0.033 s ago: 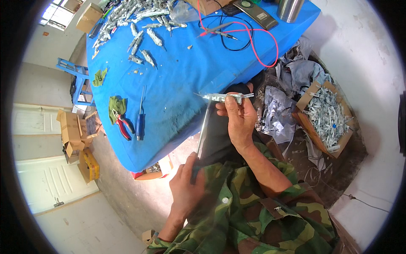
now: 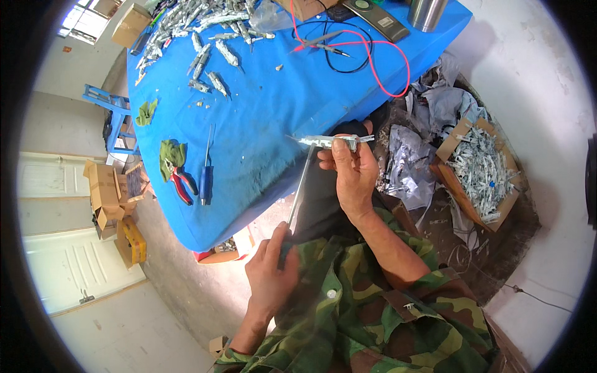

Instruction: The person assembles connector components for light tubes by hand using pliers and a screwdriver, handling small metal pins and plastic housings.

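In my right hand [image 2: 356, 177] is a narrow whitish-grey metal part [image 2: 323, 142], pinched between thumb and fingers and lying nearly level in front of the table's near edge. A thin pin sticks out of its left end. My left hand [image 2: 270, 273] is closed around the lower end of a long-shafted screwdriver [image 2: 300, 193]; most of its handle is hidden in the palm. The bright shaft slants up to the underside of the metal part, near its left end. Whether the tip presses on the part cannot be made out.
The blue-covered table [image 2: 261, 118] holds red-handled pliers [image 2: 180, 183], a blue-handled screwdriver [image 2: 207, 180], a heap of similar metal parts [image 2: 180, 31], red and black test leads [image 2: 367, 53] and a steel cup [image 2: 427, 13]. At right stands a cardboard box [image 2: 457, 193] full of metal pieces.
My left hand has shifted very slightly to the left with the screwdriver. The right hand and the metal part stay almost where they were.
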A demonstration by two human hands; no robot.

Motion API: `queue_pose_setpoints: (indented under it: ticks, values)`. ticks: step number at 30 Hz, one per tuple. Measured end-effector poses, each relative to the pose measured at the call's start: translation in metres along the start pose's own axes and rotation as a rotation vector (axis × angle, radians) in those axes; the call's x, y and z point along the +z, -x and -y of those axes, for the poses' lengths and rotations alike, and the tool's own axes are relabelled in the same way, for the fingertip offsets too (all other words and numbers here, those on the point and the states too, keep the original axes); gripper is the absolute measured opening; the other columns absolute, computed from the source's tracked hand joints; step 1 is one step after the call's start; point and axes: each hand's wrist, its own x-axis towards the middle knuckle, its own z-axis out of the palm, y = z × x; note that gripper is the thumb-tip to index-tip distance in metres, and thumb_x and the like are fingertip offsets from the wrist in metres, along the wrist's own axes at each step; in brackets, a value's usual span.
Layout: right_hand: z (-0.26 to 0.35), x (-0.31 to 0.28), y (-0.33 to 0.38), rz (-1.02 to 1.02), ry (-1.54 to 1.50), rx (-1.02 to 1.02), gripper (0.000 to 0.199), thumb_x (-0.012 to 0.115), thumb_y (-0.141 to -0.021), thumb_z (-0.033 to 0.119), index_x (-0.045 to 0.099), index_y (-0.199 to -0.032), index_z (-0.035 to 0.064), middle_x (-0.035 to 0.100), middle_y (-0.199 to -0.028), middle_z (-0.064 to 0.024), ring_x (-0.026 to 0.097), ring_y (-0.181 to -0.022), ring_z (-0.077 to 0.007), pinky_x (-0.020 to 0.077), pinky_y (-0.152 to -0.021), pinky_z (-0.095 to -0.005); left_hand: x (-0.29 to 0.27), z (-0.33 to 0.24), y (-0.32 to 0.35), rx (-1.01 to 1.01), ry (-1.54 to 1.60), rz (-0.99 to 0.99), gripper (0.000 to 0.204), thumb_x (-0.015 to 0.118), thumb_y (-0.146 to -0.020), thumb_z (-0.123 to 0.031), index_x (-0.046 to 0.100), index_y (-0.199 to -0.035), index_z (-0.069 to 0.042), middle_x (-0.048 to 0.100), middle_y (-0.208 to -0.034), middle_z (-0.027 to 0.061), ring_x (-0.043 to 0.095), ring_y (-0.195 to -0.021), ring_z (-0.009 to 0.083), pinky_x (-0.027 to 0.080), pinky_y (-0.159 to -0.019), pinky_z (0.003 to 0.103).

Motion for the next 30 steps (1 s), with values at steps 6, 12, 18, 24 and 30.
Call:
queue_pose_setpoints:
  ticks: [6,12,18,24,30]
  values:
    - [-0.002,0.000,0.003,0.006,0.009,0.026,0.021,0.065,-0.104,0.019,0.064,-0.110,-0.0014,0.071,-0.096,-0.0070,0.071,-0.082,-0.0133,0.0586,-0.070,-0.0262,0.003,0.005,-0.005,0.069,-0.035,-0.005,0.054,0.072,-0.085,-0.002,0.062,-0.138,-0.009,0.073,-0.097,0.0131,0.072,-0.078,0.0283,0.057,-0.067,0.038]
    - [-0.003,-0.002,0.006,0.056,0.048,0.003,0.021,0.064,-0.105,0.019,0.063,-0.110,-0.0015,0.069,-0.097,-0.0054,0.068,-0.083,-0.0107,0.0572,-0.071,-0.0247,-0.007,-0.005,-0.010,-0.018,-0.034,0.078,0.050,0.070,-0.088,0.000,0.062,-0.137,-0.003,0.071,-0.100,0.0198,0.072,-0.086,0.0338,0.056,-0.076,0.040]
    - [-0.012,-0.003,0.005,0.086,0.101,-0.050,0.023,0.062,-0.107,0.021,0.063,-0.109,-0.0017,0.069,-0.096,-0.0054,0.067,-0.081,-0.0101,0.0571,-0.070,-0.0246,-0.015,-0.003,-0.014,0.125,-0.304,-0.006,0.054,0.074,-0.086,-0.007,0.063,-0.138,-0.012,0.069,-0.103,0.0073,0.071,-0.080,0.0250,0.054,-0.061,0.038]
    - [-0.009,-0.003,0.005,0.056,0.131,-0.046,0.023,0.060,-0.107,0.020,0.063,-0.107,-0.0028,0.070,-0.093,-0.0067,0.070,-0.081,-0.0116,0.0575,-0.068,-0.0246,-0.027,-0.008,-0.016,0.122,-0.264,-0.070,0.041,0.076,-0.086,-0.008,0.069,-0.126,-0.015,0.070,-0.102,0.0048,0.071,-0.081,0.0236,0.056,-0.063,0.037]
    - [-0.010,-0.003,0.005,0.045,0.149,-0.038,0.024,0.061,-0.106,0.021,0.064,-0.106,-0.0031,0.070,-0.092,-0.0071,0.072,-0.081,-0.0124,0.0575,-0.065,-0.0243,-0.025,-0.008,-0.019,0.196,-0.318,-0.106,0.037,0.077,-0.084,-0.008,0.070,-0.120,-0.015,0.070,-0.101,0.0021,0.070,-0.079,0.0203,0.056,-0.061,0.033]
